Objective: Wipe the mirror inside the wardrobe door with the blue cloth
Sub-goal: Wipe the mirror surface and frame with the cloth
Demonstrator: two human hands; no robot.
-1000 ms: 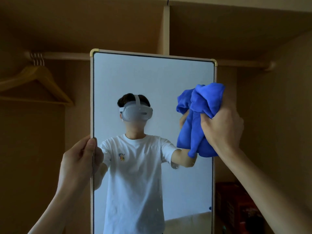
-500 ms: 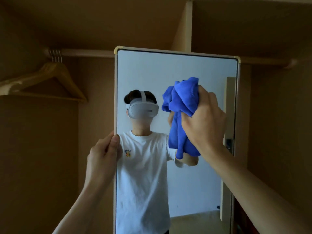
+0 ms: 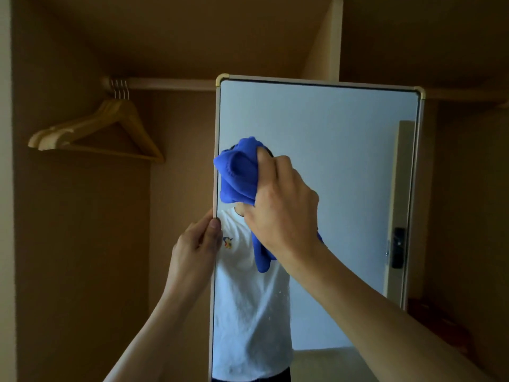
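Note:
A tall framed mirror (image 3: 344, 161) stands in front of me inside the wardrobe. My right hand (image 3: 281, 213) grips a bunched blue cloth (image 3: 238, 175) and holds it against the glass at the mirror's left edge, a loose tail of cloth hanging below the hand. My left hand (image 3: 197, 246) holds the mirror's left frame just below the cloth, thumb on the front of the frame. The glass reflects a person in a white T-shirt.
Wooden hangers (image 3: 107, 125) hang on a rail (image 3: 170, 84) at the upper left inside the brown wardrobe. A vertical divider panel (image 3: 334, 37) rises behind the mirror. Dark red boxes (image 3: 429, 321) sit low on the right.
My right hand has swept the blue cloth leftward across the glass, from the mirror's right edge to its left edge. My left hand keeps its hold on the left frame.

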